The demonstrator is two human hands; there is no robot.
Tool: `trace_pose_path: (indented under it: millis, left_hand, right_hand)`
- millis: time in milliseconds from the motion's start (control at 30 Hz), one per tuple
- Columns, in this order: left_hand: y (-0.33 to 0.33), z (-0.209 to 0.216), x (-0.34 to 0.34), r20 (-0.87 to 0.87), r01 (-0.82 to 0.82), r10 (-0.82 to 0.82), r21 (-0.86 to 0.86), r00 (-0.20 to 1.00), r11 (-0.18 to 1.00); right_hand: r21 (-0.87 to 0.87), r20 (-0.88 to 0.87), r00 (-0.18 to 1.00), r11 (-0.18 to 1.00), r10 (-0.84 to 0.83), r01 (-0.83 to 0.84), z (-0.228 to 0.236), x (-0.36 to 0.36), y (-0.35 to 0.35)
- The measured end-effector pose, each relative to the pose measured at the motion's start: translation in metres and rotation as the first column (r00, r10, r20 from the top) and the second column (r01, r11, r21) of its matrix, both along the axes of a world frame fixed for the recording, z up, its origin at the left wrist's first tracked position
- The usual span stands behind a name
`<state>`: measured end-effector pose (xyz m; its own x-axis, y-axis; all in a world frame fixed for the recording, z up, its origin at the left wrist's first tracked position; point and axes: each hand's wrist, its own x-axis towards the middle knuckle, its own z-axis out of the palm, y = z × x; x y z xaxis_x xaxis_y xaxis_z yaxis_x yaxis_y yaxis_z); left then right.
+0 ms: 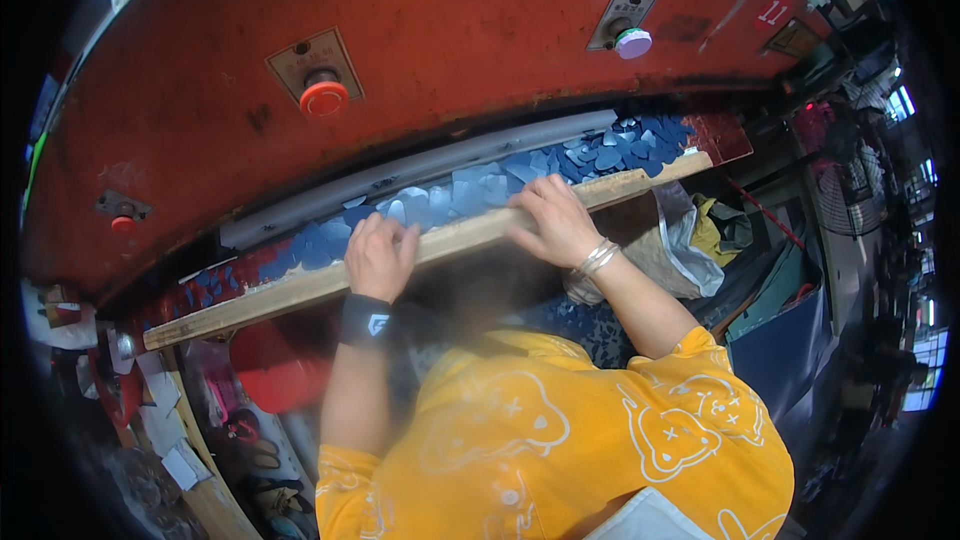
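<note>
A long pale wooden bar [460, 238] runs slantwise across the middle, along the near edge of a layer of blue sheet scraps [480, 190]. Over its left half my left hand [382, 255] is closed, with the fingers bent across the top; a black wristband sits below it. Farther right, my right hand [556, 220] grips the same bar. Its fingers curl over the top and its thumb reaches down the near side. Silvery bangles circle that wrist. My fingertips lie close to the scraps; whether they touch any is hidden.
A red machine panel [430, 50] rises beyond the scraps, with a red push button [324, 97], a pale purple one [632, 42] and a smaller red one [122, 224]. A grey strip [420, 175] lies beneath it. Whitish sacking [650, 250] hangs right; a red seat-like object [280, 365] stands lower left.
</note>
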<state>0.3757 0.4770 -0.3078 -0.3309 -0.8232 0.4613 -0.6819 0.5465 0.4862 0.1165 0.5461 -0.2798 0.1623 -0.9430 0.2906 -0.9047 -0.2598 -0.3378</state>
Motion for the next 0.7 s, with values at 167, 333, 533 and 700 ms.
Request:
trace_pose_path:
  millis: [167,333,533,700]
  left_hand:
    - [0.002,0.001,0.000,0.019,-0.026,0.025,0.057,1.000,0.998]
    - [0.004,0.008,-0.002,0.034,-0.034,0.031,0.107,0.999,0.994]
    - [-0.024,0.039,0.002,0.152,0.055,-0.138,0.452,0.979,0.890]
    - [-0.089,0.065,-0.016,-0.244,0.421,-0.346,0.621,0.906,0.661]
  right_hand:
    - [-0.001,0.001,1.000,1.000,-0.018,0.018,0.000,0.005,0.002]
    - [0.214,-0.035,0.998,0.976,0.042,-0.034,0.023,0.001,-0.005]
    - [0.709,0.661,0.700,0.528,-0.271,-0.466,0.080,-0.042,-0.093]
    - [0.103,0.122,0.989,0.992,-0.084,0.071,0.058,0.008,-0.182]
